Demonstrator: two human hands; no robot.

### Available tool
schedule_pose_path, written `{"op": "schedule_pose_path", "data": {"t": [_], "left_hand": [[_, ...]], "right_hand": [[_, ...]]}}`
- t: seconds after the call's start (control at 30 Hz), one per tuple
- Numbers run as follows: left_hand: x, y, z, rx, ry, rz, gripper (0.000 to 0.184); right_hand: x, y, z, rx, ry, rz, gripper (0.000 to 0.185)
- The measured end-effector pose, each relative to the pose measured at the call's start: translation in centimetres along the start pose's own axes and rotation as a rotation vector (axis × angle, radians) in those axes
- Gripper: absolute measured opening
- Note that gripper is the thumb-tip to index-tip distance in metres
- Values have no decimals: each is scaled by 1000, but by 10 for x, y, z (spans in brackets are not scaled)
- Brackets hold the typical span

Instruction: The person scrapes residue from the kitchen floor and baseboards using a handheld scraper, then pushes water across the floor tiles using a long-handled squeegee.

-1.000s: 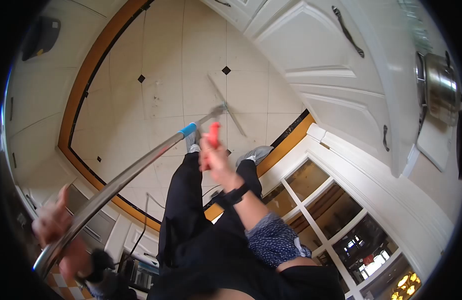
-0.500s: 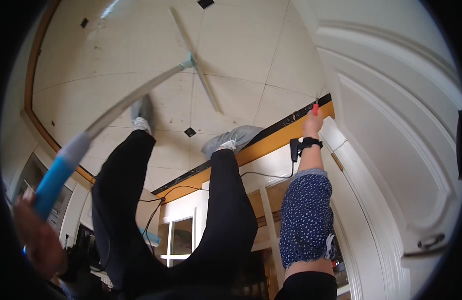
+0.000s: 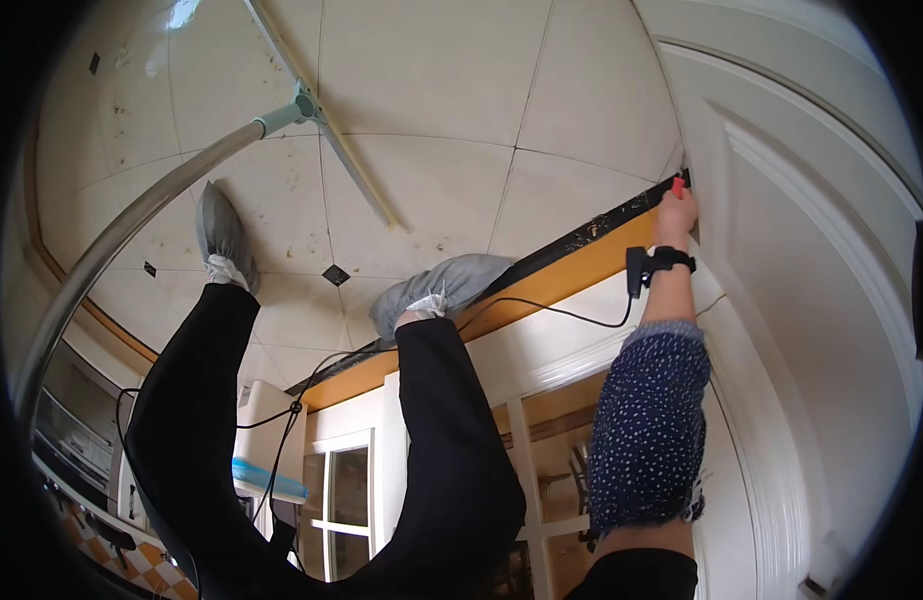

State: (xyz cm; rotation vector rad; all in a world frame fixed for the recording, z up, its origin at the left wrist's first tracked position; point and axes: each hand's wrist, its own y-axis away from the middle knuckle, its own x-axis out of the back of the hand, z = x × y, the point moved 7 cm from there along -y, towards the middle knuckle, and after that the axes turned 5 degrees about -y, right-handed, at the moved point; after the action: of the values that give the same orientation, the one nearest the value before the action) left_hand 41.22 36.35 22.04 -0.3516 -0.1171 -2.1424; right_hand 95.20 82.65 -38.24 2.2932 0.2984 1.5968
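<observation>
My right hand (image 3: 679,215) is closed around a small tool with a red handle (image 3: 678,186). Its tip points at the corner where the black strip (image 3: 592,232) along the floor edge meets the white door (image 3: 812,250); the tip itself is too small to make out. A black band with a small box and a cable sits on my right wrist. On the left, a floor squeegee (image 3: 304,103) with a pale green joint and long thin head lies against the tiles. Its metal pole (image 3: 132,225) curves down out of the picture, and my left hand is out of sight.
My feet wear grey shoe covers (image 3: 222,225); one rests on the tiles (image 3: 422,180), the other by the black strip. A black cable (image 3: 542,305) runs from my wrist past my legs. Glass-paned white doors (image 3: 347,490) stand below. Specks of dirt dot the floor.
The view has shifted, so my left hand and the squeegee's blue grip have left the picture. My right hand with the red-handled tool now appears farther right, close against the door.
</observation>
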Motion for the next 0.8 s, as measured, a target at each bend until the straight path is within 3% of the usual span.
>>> {"op": "schedule_pose_path", "data": {"t": [0.03,0.1,0.23,0.3,0.37,0.43,0.5,0.57,0.67,0.8], "left_hand": [[-2,0,0,-1,-6,-4,24],[2,-2,-7,-5,2,-1,23],[-1,-3,-7,-3,-57,-3,23],[3,-2,-8,-7,-72,-13,23],[10,0,-10,3,10,47,24],[17,1,-10,-2,11,59,24],[20,2,-12,6,14,63,25],[20,-3,-15,17,26,41,25],[24,-1,-14,17,9,55,25],[23,-1,-19,8,-26,35,26]], "right_hand": [[-2,10,-23,174,109,-61,33],[4,59,-78,303,205,-41,36],[-7,69,-151,382,174,-117,36],[-17,39,-164,255,207,-36,37],[-32,36,-143,199,219,-32,40],[-39,71,-159,404,223,-80,40],[-33,83,-175,361,229,-147,40],[-28,62,-186,461,189,-149,40],[-18,60,-172,371,311,-176,48],[-9,137,-74,193,297,-347,55]]}}
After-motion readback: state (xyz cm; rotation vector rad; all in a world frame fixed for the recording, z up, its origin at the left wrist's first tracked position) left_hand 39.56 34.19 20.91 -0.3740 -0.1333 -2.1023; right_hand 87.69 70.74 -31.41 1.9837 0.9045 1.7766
